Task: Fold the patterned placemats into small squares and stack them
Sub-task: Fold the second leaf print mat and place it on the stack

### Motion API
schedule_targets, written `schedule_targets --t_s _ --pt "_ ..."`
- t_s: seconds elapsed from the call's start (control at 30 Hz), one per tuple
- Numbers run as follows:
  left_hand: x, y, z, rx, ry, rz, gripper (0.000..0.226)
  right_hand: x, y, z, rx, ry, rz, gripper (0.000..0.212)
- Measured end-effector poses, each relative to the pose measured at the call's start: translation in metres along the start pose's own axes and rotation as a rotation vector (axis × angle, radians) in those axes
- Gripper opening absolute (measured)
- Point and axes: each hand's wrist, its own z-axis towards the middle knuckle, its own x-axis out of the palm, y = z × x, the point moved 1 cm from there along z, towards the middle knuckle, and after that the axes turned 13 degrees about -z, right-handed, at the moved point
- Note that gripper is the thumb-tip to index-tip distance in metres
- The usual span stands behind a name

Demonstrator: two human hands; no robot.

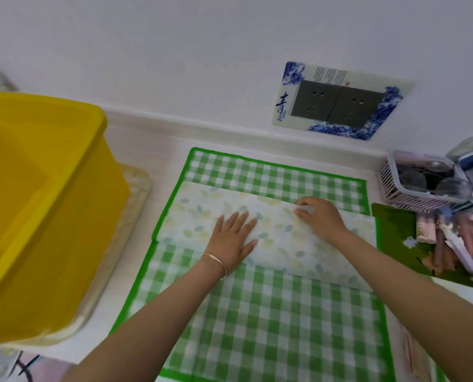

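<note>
A white placemat with a pale green and yellow leaf pattern (279,238) lies folded into a long strip across a larger green-and-white checked mat (271,321) spread on the counter. My left hand (234,238) presses flat on the middle of the leaf strip, fingers spread. My right hand (319,216) rests on the strip's far edge to the right, fingertips pinching or pressing the fold. A thin bracelet circles my left wrist.
A large yellow plastic bin (36,205) stands on a pale tray at the left. A white slatted basket (420,183) of small items and a green packet with sticks (436,244) sit at the right. A wall socket panel (337,103) is behind.
</note>
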Motion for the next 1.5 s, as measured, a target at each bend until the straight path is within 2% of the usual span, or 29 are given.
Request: schedule_targets --t_s 0.1,0.17,0.23,0.37,0.57,0.7,0.8,0.93,1.2,1.37,1.5 --pt "0.008 0.002 0.003 -0.039 0.010 -0.003 0.061 0.008 -0.001 0.009 -0.009 -0.042 -0.018 0.018" --pt "0.016 0.002 0.003 -0.042 -0.003 0.010 0.079 0.013 0.001 0.010 -0.022 -0.082 -0.047 0.015" --pt "0.023 0.003 0.003 -0.040 -0.026 0.010 0.088 0.020 0.004 0.007 -0.003 -0.137 -0.076 0.017" --pt "0.028 0.004 0.002 -0.044 -0.062 0.014 0.071 0.045 0.025 -0.011 0.112 -0.241 -0.026 0.035" --pt "0.034 0.008 0.001 -0.043 -0.120 -0.026 0.058 0.087 0.082 -0.033 0.056 -0.222 -0.024 0.045" --pt "0.033 0.007 0.002 -0.043 -0.135 -0.019 0.062 0.102 0.092 -0.039 0.094 -0.171 -0.169 0.062" --pt "0.032 0.005 0.001 -0.059 -0.134 -0.032 0.063 0.101 0.091 -0.043 0.080 -0.156 -0.232 0.061" --pt "0.031 0.006 0.002 -0.073 -0.125 -0.010 0.070 0.094 0.070 -0.053 0.082 -0.161 -0.239 0.058" --pt "0.027 0.003 0.003 -0.094 -0.073 0.053 0.096 0.071 0.001 -0.075 0.219 -0.162 -0.267 0.062" --pt "0.027 0.002 0.002 -0.090 -0.075 0.049 0.097 0.054 -0.048 -0.091 0.304 -0.172 -0.278 0.066" --pt "0.029 0.003 0.003 -0.090 -0.089 0.042 0.098 0.046 -0.068 -0.099 0.304 -0.168 -0.312 0.066"
